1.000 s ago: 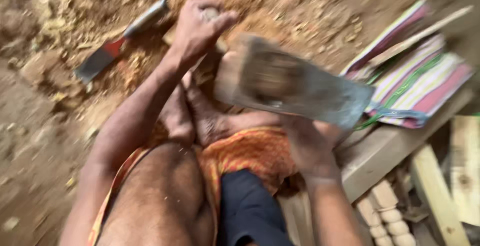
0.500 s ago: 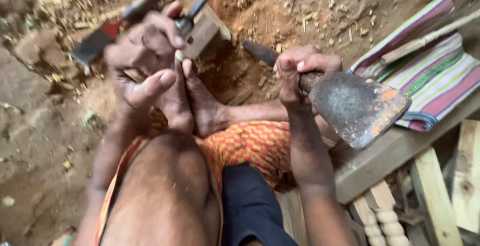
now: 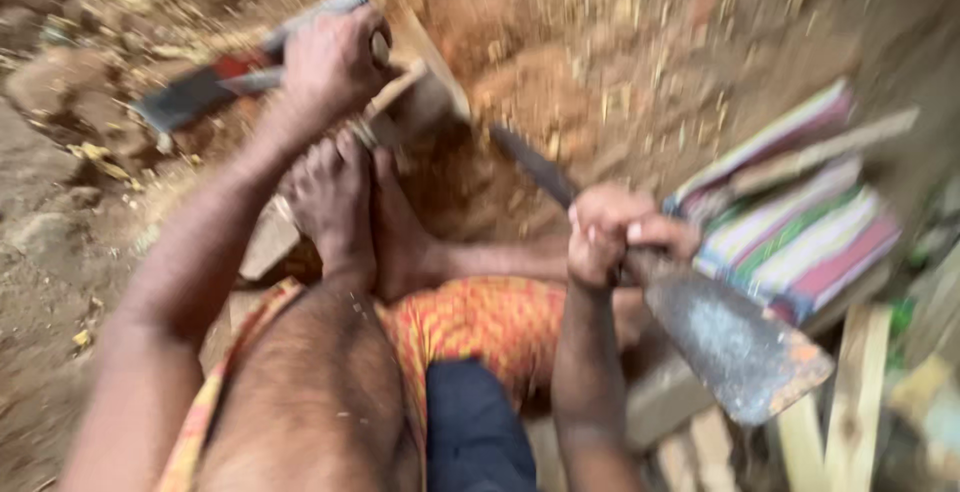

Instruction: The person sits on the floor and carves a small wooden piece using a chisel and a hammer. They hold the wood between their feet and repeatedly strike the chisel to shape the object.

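Looking down here on a person seated on the bare dirt ground (image 3: 620, 42), and the picture is smeared with motion, so fine detail is hard to call; the left hand (image 3: 330, 67) is up near the far edge of the ground, fingers wrapped tight around a slim chisel-like tool (image 3: 385, 102) that angles down onto a pale wooden block (image 3: 425, 87), and just behind that hand lies a flat dark-and-red tool (image 3: 215, 87) resting on the dirt; the two bare feet (image 3: 355, 207) press together right at the near side of the block, seemingly pinning it; the right hand (image 3: 615, 237) is closed firmly on the dark handle of a broad, rusty-bladed hatchet (image 3: 735, 342), blade hanging low toward the near right, handle end pointing back up toward the block, well apart from the chisel; to the right sits a striped cloth (image 3: 790, 222) with a wooden strip across it, and pale wooden slats (image 3: 860, 392) in the near right corner; wood chips are scattered over the far ground, so some cutting looks already done, but how much shaping the block has taken I cannot tell through the blur, and it reads as mid-work rather than finished
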